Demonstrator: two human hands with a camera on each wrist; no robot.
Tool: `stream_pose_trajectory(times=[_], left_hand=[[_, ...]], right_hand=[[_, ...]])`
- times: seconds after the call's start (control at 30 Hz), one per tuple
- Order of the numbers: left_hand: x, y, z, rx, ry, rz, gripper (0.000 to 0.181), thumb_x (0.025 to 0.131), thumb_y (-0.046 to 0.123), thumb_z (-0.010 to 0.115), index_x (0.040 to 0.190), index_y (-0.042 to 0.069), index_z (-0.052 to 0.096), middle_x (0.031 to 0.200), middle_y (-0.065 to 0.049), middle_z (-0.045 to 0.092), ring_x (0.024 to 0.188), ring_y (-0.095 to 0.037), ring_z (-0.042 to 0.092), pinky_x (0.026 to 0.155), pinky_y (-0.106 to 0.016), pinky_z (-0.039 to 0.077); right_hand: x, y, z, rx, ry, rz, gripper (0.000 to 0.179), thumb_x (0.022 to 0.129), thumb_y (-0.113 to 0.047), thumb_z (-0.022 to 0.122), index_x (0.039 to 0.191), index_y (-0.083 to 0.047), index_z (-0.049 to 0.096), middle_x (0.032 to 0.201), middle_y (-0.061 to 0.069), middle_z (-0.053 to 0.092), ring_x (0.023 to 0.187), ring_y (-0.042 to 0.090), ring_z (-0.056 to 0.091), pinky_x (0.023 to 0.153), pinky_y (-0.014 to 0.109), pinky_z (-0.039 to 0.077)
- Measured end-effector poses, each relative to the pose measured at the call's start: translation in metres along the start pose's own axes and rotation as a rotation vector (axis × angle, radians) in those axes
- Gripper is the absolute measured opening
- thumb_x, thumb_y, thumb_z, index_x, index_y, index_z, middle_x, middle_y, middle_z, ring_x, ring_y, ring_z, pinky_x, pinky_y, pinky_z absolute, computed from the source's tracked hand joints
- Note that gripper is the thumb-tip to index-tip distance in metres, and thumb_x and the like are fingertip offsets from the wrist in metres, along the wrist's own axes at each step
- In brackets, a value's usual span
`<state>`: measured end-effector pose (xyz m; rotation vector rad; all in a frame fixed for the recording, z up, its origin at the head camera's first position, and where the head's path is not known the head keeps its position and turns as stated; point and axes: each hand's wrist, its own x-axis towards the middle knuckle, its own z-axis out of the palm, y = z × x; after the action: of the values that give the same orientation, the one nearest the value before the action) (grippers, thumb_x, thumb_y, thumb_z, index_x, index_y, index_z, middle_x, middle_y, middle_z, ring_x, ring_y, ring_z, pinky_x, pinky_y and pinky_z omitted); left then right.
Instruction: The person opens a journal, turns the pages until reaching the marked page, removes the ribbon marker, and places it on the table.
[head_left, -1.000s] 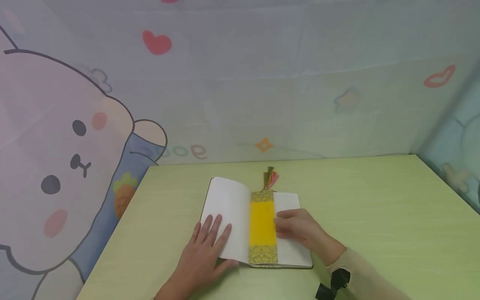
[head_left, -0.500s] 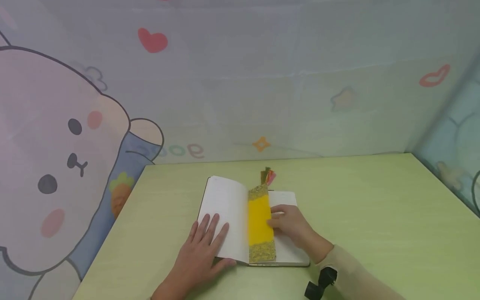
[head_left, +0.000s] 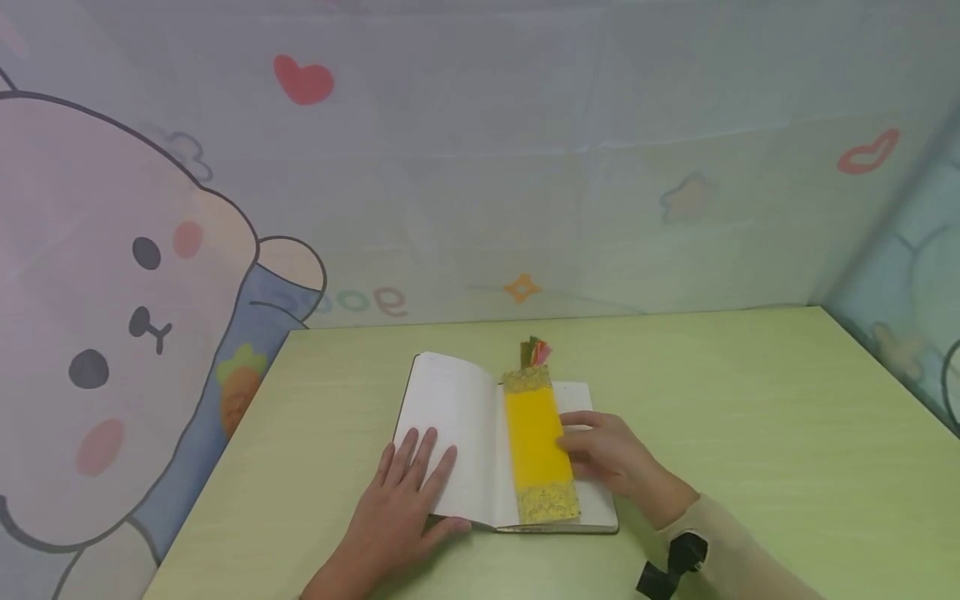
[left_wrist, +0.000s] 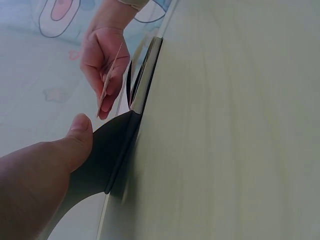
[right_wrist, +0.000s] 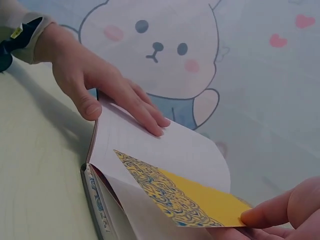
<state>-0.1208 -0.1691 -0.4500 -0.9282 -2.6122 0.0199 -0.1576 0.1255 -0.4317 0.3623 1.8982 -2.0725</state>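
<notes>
An open notebook (head_left: 457, 392) with a dark cover and white pages lies on the table. Fingers spread, my left hand (head_left: 405, 504) rests on its left page, with the thumb along the lower edge. My right hand (head_left: 618, 454) pinches a yellow bookmark (head_left: 536, 433) by its right edge, thumb on top and fingers underneath. Patterned bands cross both ends of the bookmark, and a green and pink tassel (head_left: 536, 353) sticks out at its top. In the left wrist view the bookmark (left_wrist: 109, 82) appears edge-on, raised off the pages.
The notebook stands near the middle of a pale green table (head_left: 750, 417). Behind it hangs a cloth backdrop (head_left: 465, 167) printed with a cartoon bear and hearts. A black strap (head_left: 671, 567) sits on the right sleeve.
The right hand has taken the bookmark's right edge, lifted it and drawn it rightward from the notebook's fold, now slightly tilted. The left hand has kept its place on the page.
</notes>
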Motion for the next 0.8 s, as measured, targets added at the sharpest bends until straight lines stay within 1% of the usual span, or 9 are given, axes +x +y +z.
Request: stream_pose_trajectory(times=[0.1, 0.23, 0.4, 0.47, 0.53, 0.67, 0.73, 0.8], left_hand=[[0.000, 0.000, -0.001, 0.003, -0.010, -0.001, 0.081, 0.085, 0.070, 0.038, 0.142, 0.012, 0.039, 0.148, -0.018, 0.027, 0.137, -0.036, 0.021, 0.107, -0.054, 0.019], [-0.001, 0.000, -0.001, 0.006, -0.015, -0.004, 0.082, 0.085, 0.070, 0.037, 0.142, 0.011, 0.038, 0.149, -0.018, 0.026, 0.137, -0.035, 0.020, 0.107, -0.054, 0.018], [-0.001, 0.000, 0.000, 0.008, 0.011, 0.007, 0.081, 0.086, 0.069, 0.036, 0.142, 0.010, 0.039, 0.148, -0.019, 0.028, 0.137, -0.035, 0.021, 0.106, -0.054, 0.020], [-0.001, -0.001, 0.000, 0.008, 0.026, 0.015, 0.081, 0.086, 0.069, 0.035, 0.141, 0.010, 0.040, 0.147, -0.020, 0.029, 0.136, -0.036, 0.022, 0.106, -0.054, 0.021], [-0.002, -0.001, 0.001, 0.004, 0.036, 0.020, 0.081, 0.086, 0.069, 0.035, 0.140, 0.009, 0.041, 0.146, -0.020, 0.030, 0.136, -0.036, 0.023, 0.106, -0.054, 0.021], [-0.001, -0.001, 0.002, -0.004, 0.051, 0.026, 0.081, 0.087, 0.069, 0.035, 0.140, 0.009, 0.041, 0.146, -0.020, 0.031, 0.136, -0.036, 0.023, 0.105, -0.055, 0.022], [-0.001, -0.001, 0.003, -0.007, 0.056, 0.027, 0.081, 0.087, 0.069, 0.035, 0.140, 0.008, 0.041, 0.146, -0.020, 0.031, 0.136, -0.036, 0.023, 0.105, -0.055, 0.022], [-0.002, -0.002, 0.003, -0.005, 0.059, 0.028, 0.081, 0.087, 0.069, 0.035, 0.140, 0.008, 0.041, 0.146, -0.021, 0.030, 0.136, -0.036, 0.023, 0.105, -0.055, 0.022]], right_hand=[[-0.001, -0.002, -0.003, 0.049, 0.003, 0.015, 0.043, 0.085, -0.004, 0.062, 0.127, -0.003, 0.051, 0.111, 0.016, 0.062, 0.084, 0.026, 0.063, 0.075, 0.036, 0.054], [-0.001, -0.004, -0.007, 0.102, 0.011, 0.015, 0.047, 0.086, -0.003, 0.061, 0.130, -0.003, 0.046, 0.112, 0.016, 0.061, 0.084, 0.025, 0.063, 0.073, 0.034, 0.054], [-0.002, -0.008, -0.012, 0.154, 0.017, 0.016, 0.051, 0.087, -0.002, 0.059, 0.135, -0.003, 0.040, 0.113, 0.016, 0.059, 0.082, 0.022, 0.062, 0.061, 0.025, 0.050], [-0.003, -0.009, -0.015, 0.165, 0.023, 0.020, 0.052, 0.087, -0.002, 0.059, 0.136, -0.004, 0.039, 0.114, 0.015, 0.058, 0.082, 0.021, 0.061, 0.059, 0.023, 0.049], [-0.004, -0.010, -0.018, 0.183, 0.025, 0.016, 0.053, 0.088, -0.002, 0.058, 0.137, -0.004, 0.038, 0.116, 0.016, 0.056, 0.083, 0.021, 0.061, 0.065, 0.025, 0.052], [-0.005, -0.011, -0.024, 0.222, 0.013, 0.005, 0.055, 0.088, 0.000, 0.057, 0.139, -0.003, 0.034, 0.117, 0.016, 0.055, 0.086, 0.022, 0.062, 0.074, 0.030, 0.053], [-0.005, -0.011, -0.027, 0.228, 0.008, -0.001, 0.057, 0.088, 0.000, 0.057, 0.140, -0.003, 0.033, 0.116, 0.016, 0.055, 0.086, 0.022, 0.062, 0.075, 0.031, 0.053], [-0.005, -0.011, -0.031, 0.226, 0.005, -0.007, 0.057, 0.088, 0.000, 0.057, 0.140, -0.003, 0.032, 0.115, 0.015, 0.056, 0.085, 0.022, 0.062, 0.073, 0.030, 0.053]])
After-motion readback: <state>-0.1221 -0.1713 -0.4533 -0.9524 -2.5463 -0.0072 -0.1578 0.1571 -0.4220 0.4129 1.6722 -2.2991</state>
